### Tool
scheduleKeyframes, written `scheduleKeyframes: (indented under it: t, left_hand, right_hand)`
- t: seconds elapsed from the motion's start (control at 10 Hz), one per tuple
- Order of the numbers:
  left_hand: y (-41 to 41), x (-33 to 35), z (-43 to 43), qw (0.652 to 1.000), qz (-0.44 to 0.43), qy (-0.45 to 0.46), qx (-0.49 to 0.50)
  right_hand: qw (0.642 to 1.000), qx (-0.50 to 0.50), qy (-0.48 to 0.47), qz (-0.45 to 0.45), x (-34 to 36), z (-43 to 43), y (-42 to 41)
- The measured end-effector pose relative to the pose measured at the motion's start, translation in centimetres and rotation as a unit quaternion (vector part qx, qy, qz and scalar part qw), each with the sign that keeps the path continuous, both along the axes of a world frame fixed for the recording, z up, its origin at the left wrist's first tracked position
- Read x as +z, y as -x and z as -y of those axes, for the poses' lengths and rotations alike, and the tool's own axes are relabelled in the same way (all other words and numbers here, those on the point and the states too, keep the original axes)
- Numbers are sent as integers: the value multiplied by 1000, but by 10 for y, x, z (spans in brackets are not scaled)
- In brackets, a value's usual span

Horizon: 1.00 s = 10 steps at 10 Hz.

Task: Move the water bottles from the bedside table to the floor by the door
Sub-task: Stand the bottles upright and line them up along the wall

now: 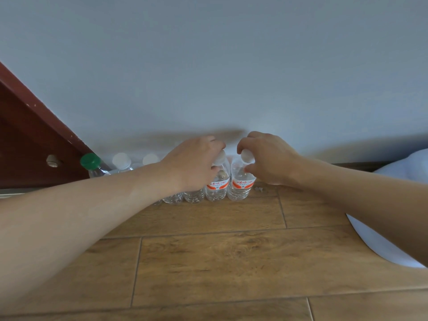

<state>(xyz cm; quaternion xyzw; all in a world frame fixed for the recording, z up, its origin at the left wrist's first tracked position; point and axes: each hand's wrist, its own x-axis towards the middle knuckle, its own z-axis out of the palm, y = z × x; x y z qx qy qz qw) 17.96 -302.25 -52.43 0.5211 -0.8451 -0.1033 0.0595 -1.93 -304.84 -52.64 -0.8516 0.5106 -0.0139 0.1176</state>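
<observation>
Our left hand (192, 163) curls its fingers round the white cap and neck of the second-last bottle (217, 188). Our right hand (268, 158) pinches the cap of the end bottle (240, 187), fingers bent over the top and thumb beneath. Both bottles carry orange labels and stand upright, side by side and touching, on the wooden floor (208, 262) hard against the foot of the pale wall (208, 66).

They close the right end of a row of bottles. Two clear bottle bases (183, 198) show just left of them, and further along we see two white caps (121, 160) and a green-capped bottle (91, 162) beside the dark red door (30, 140). Our left forearm covers the middle of the row, so we cannot count it surely.

The door's edge shuts in the row on the left. To the right of the end bottle, bare boards run along the wall, with only a small pale scrap (258, 189) nearby, up to a white cloth (382, 246) bulging in from the right edge. In front of the row the floor lies open toward us.
</observation>
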Motion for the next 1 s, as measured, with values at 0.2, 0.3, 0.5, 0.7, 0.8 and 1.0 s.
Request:
scheduleKeyframes:
  t: [0.2, 0.3, 0.5, 0.7, 0.8, 1.0]
  left_hand:
    - [-1, 0, 1, 1000, 9, -2, 2]
    - [-1, 0, 0, 1000, 9, -5, 3]
    - [-2, 0, 0, 1000, 7, -7, 0]
    - [-6, 3, -3, 1000, 5, 2, 4]
    - [-9, 6, -6, 1000, 6, 3, 11]
    - [-12, 14, -14, 999, -2, 24, 21]
  right_hand:
    - [1000, 2, 4, 8, -1, 0, 0]
    - [1000, 1, 5, 15, -2, -1, 0]
    - [1000, -10, 3, 19, -4, -3, 1]
    - [1000, -24, -5, 15, -2, -7, 2]
    - [1000, -27, -7, 14, 5, -9, 2]
    - [999, -25, 14, 21, 16, -14, 5]
